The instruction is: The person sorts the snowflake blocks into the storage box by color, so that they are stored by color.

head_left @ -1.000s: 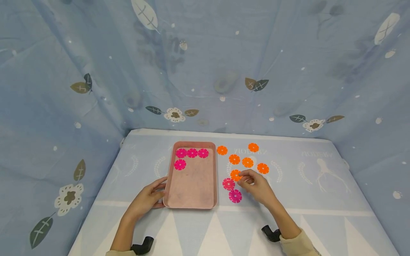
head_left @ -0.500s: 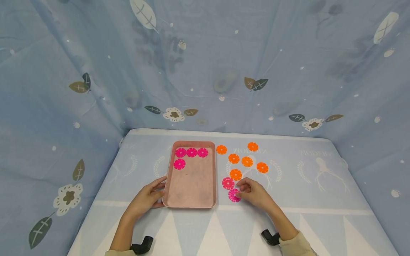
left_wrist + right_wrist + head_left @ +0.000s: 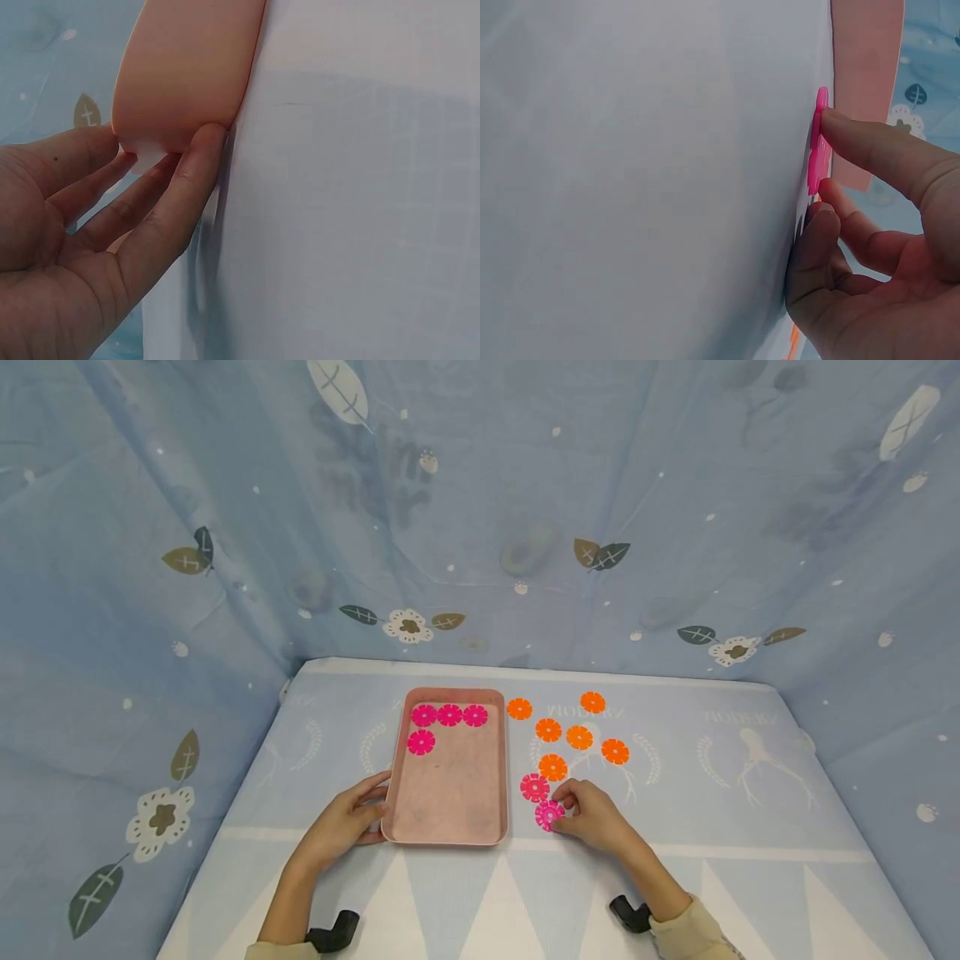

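In the head view my left hand (image 3: 337, 827) rests against the left wall of a pink rectangular tray (image 3: 450, 841), near its front corner. The left wrist view shows extended fingertips touching the tray's side and rim. Pink notched plastic discs (image 3: 450, 716), several of them, lie in the tray, three in a row at its far end. Right of the tray, my right hand (image 3: 596, 817) pinches a pink notched disc (image 3: 550, 815) by its edges with thumb and index finger, close to the table. Another pink notched disc (image 3: 535, 787) lies just beyond it.
Several orange notched discs (image 3: 579, 737) lie scattered on the table right of the tray. A patterned cloth (image 3: 750, 810) covers the table. Blue printed curtains (image 3: 480, 527) hang behind and at both sides. Black angled pieces (image 3: 335, 932) sit by both wrists.
My right hand has moved from beside the nearest orange disc toward me, onto the nearer pink disc. My left hand, the tray and the discs stay in place.
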Action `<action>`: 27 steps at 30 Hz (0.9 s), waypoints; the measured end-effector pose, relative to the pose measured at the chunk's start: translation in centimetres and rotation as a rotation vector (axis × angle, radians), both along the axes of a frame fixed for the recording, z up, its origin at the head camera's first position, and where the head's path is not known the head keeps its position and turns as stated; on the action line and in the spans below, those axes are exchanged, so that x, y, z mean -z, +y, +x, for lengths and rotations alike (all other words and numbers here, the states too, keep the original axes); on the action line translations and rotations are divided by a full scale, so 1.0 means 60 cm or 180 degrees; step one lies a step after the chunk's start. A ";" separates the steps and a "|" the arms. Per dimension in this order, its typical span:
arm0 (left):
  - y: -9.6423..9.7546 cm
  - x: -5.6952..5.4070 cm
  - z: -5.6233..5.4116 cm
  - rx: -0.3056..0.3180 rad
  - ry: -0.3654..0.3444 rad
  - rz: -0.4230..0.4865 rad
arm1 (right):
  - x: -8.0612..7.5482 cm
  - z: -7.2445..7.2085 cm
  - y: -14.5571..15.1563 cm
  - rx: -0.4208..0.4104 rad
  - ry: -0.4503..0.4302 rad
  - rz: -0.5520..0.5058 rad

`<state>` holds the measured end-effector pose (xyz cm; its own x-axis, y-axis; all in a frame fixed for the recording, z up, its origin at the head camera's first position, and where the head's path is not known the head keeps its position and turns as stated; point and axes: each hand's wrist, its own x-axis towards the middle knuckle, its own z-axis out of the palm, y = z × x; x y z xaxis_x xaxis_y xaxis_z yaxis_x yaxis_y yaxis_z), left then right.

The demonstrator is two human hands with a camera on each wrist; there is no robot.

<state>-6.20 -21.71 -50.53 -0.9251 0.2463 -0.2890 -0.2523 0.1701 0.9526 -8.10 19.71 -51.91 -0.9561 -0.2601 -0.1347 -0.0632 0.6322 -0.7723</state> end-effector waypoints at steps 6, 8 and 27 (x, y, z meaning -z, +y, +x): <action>-0.001 0.001 -0.001 -0.0018 -0.0026 0.0005 | -0.003 0.002 -0.005 -0.0001 0.0058 0.0058; -0.001 0.001 0.000 -0.0020 -0.0030 0.0014 | -0.003 0.001 -0.007 -0.0006 0.0063 0.0086; -0.001 0.002 0.001 0.0062 0.0018 0.0096 | -0.008 -0.012 0.009 0.0087 -0.0303 -0.0107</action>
<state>-6.15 -21.76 -50.64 -0.9216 0.2728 -0.2759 -0.2439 0.1459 0.9588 -8.81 20.23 -51.45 -0.9462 -0.2401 -0.2168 0.0283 0.6062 -0.7948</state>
